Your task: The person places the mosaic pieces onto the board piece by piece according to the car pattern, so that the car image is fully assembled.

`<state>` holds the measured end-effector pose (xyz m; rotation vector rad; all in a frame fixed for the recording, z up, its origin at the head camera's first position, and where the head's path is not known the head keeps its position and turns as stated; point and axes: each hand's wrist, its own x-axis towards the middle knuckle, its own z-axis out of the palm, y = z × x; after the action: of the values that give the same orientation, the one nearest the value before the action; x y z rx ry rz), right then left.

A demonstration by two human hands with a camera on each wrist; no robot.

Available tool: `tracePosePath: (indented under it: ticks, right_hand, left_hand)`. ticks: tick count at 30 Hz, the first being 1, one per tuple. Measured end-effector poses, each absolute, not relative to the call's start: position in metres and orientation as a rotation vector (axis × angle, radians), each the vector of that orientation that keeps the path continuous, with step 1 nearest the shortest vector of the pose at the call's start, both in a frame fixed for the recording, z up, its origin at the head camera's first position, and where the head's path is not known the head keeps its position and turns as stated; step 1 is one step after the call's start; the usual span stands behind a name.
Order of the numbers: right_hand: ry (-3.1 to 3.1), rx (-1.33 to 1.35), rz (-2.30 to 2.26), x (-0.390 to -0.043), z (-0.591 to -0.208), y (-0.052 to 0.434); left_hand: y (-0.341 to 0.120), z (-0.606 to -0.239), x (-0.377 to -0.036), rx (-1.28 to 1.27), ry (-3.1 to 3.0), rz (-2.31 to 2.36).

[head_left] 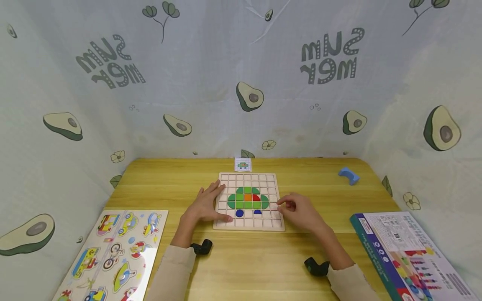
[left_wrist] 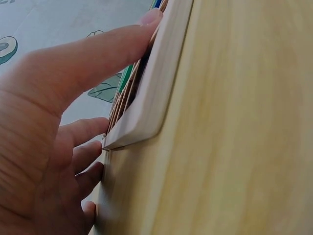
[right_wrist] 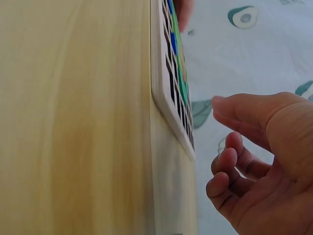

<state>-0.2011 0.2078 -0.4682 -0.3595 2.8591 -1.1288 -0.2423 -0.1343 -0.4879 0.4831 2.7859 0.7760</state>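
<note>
Head view: we see grid board [head_left: 249, 201] mid-tabletop, nearer far edge, green pieces [head_left: 247, 198] forming shape inside. Left hand [head_left: 205, 205] flat on board's left edge, fingers straight, gripping nothing. Right hand [head_left: 301, 211] at board's right edge, fingers loosely curled (whether it pinches anything, we cannot tell). Blue block [head_left: 349, 175] near far right corner.

Left wrist view: thumb [left_wrist: 93, 56] lies along board rim [left_wrist: 156, 88].

Right wrist view: right hand [right_wrist: 259, 161] beside board [right_wrist: 171, 93], apart from it, fingers curled.
</note>
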Motion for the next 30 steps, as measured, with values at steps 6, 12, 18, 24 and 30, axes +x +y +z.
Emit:
tracePosePath:
  ticks: [6, 12, 18, 24, 30]
  right_hand:
    - [2.931, -0.36, -1.106, -0.193, -0.466, 0.233]
    - [2.977, -0.396, -1.071, -0.186, -0.467, 0.248]
    - [2.97, -0.314, -1.046, -0.177, -0.467, 0.264]
    - [2.979, -0.372, -1.005, -0.172, -0.473, 0.279]
    - [2.983, -0.365, -0.992, -0.167, -0.477, 0.289]
  left_hand:
    - [-0.131, -0.486, -0.242, 0.484, 2.773, 0.793]
    - [-0.134, -0.488, -0.241, 0.482, 2.783, 0.753]
    - [-0.134, -0.489, -0.242, 0.496, 2.786, 0.743]
    - [-0.133, -0.489, -0.243, 0.502, 2.79, 0.752]
    - [-0.134, -0.491, -0.243, 0.497, 2.795, 0.744]
